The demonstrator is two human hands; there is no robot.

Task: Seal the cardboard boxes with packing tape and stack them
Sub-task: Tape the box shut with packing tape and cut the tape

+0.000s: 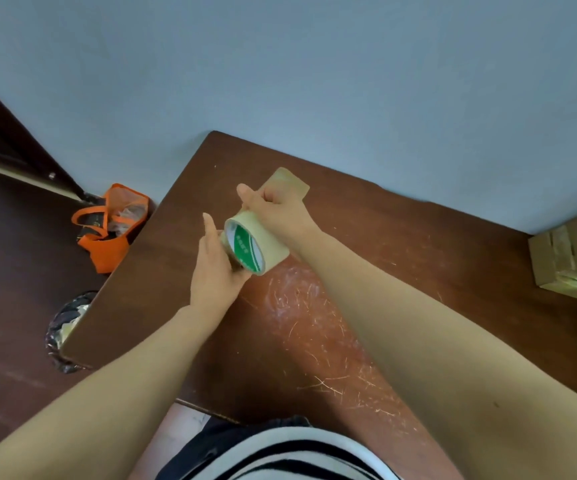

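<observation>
Cardboard boxes (571, 258) sit at the far right end of the brown table (418, 254), against the pale wall (314, 64). The frame's right edge cuts them off, so their number and how far they are taped cannot be told; a glossy band of tape shows on the nearest one.

The table's back edge runs along the wall and its left edge drops to the dark floor (10, 271). The stretch of tabletop between the hands and the boxes is bare, with pale scratches toward the near side. A striped shirt (297, 455) hides the near edge.

Left of the table, on the floor, an orange bag (107, 237) lies near the far corner. Closer along that edge stands a bin with a black liner (68, 327), partly hidden behind the tabletop.

Above the table's left part, clear of its surface, the tape roll (249, 244) is tilted, its green-and-white core facing the camera. The left hand (214, 268) grips the roll from the left, thumb pointing up. The right hand (276, 209) is curled over the roll's far side, pinching a strip of tape (285, 181) that stands out beyond the knuckles. Where the strip leaves the roll is hidden behind that hand.
</observation>
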